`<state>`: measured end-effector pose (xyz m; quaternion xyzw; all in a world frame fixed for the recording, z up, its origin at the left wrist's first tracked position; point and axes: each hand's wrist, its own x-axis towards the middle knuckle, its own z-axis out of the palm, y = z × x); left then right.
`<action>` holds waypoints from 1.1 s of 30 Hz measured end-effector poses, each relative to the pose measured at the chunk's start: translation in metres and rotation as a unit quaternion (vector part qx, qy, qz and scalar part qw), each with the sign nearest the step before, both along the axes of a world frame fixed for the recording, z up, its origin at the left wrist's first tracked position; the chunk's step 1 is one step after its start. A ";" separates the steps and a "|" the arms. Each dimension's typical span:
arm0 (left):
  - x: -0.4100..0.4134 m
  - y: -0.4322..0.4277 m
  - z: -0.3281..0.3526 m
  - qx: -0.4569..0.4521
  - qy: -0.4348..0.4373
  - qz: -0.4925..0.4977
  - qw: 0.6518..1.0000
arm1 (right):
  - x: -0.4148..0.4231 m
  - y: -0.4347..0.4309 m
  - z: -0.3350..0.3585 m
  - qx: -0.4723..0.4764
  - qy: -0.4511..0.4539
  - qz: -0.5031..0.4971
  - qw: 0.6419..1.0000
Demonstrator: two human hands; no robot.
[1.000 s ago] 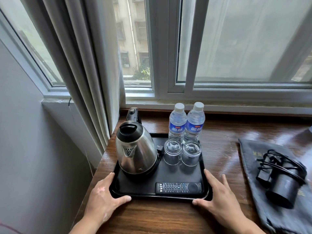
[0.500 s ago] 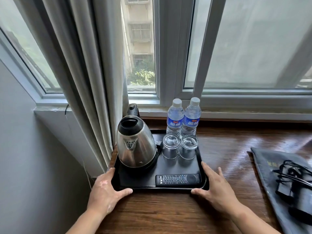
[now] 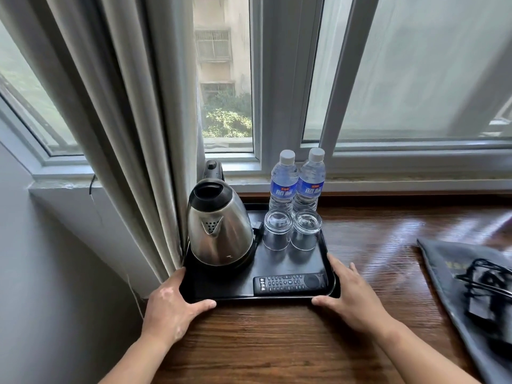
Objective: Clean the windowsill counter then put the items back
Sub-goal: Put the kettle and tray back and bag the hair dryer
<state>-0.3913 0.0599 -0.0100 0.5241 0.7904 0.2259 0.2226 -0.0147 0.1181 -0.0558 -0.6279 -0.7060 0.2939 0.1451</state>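
Observation:
A black tray (image 3: 230,295) sits at the left end of the wooden windowsill counter (image 3: 277,342), pushed back near the window frame. On it stand a steel kettle (image 3: 219,228), two water bottles (image 3: 296,181), two upturned glasses (image 3: 291,230) and a remote control (image 3: 289,282). My left hand (image 3: 171,309) grips the tray's front left corner. My right hand (image 3: 352,297) holds its front right corner, fingers along the right rim.
A grey curtain (image 3: 124,134) hangs against the tray's left side. A grey cloth bag (image 3: 448,267) with a black corded device (image 3: 490,289) lies at the right. A grey wall drops away on the left.
The tray has slid away from me toward the window and the left corner, both hands still on it. The view has lifted, and the bag sits further right.

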 end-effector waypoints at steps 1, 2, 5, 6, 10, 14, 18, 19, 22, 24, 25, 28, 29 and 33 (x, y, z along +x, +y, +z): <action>-0.001 0.001 0.000 -0.003 0.002 0.000 1.000 | -0.001 0.000 0.001 0.004 -0.003 0.001 1.000; -0.002 0.002 -0.001 -0.005 0.004 0.000 1.000 | -0.002 -0.001 0.003 0.005 -0.008 0.001 1.000; -0.005 0.003 -0.001 -0.009 0.004 0.002 1.000 | -0.005 -0.003 0.005 0.005 -0.009 -0.009 1.000; -0.005 0.003 0.000 -0.009 0.004 0.002 1.000 | -0.006 -0.005 0.006 0.003 -0.008 -0.015 1.000; -0.005 0.005 0.000 -0.007 0.005 0.000 1.000 | -0.009 -0.006 0.007 0.001 -0.009 -0.023 1.000; -0.005 0.003 0.001 -0.007 0.002 -0.003 1.000 | -0.010 -0.008 0.009 -0.006 -0.009 -0.027 1.000; -0.004 0.003 0.002 -0.005 -0.003 -0.005 1.000 | -0.010 -0.007 0.008 -0.012 -0.011 -0.029 0.999; -0.005 0.003 0.002 -0.005 -0.003 -0.004 1.000 | -0.009 -0.006 0.006 -0.013 -0.010 -0.030 0.999; -0.006 0.002 0.000 -0.003 -0.005 -0.002 1.000 | -0.007 -0.006 0.002 -0.007 -0.007 -0.028 1.000; -0.006 0.002 -0.001 -0.001 -0.011 0.002 1.000 | -0.008 -0.006 0.004 0.005 0.002 -0.018 1.000; -0.005 0.002 0.001 -0.006 -0.013 0.003 1.000 | -0.009 -0.006 0.006 0.013 0.006 -0.014 1.000; -0.001 -0.004 0.007 -0.009 -0.021 0.010 1.000 | -0.013 -0.011 0.020 0.029 0.015 -0.008 0.999; 0.003 -0.008 0.011 -0.002 -0.020 0.020 1.000 | -0.013 -0.013 0.023 0.034 0.015 -0.006 0.999; 0.028 -0.028 0.023 0.043 -0.031 0.098 0.994 | 0.014 -0.027 0.036 0.027 0.011 -0.030 0.999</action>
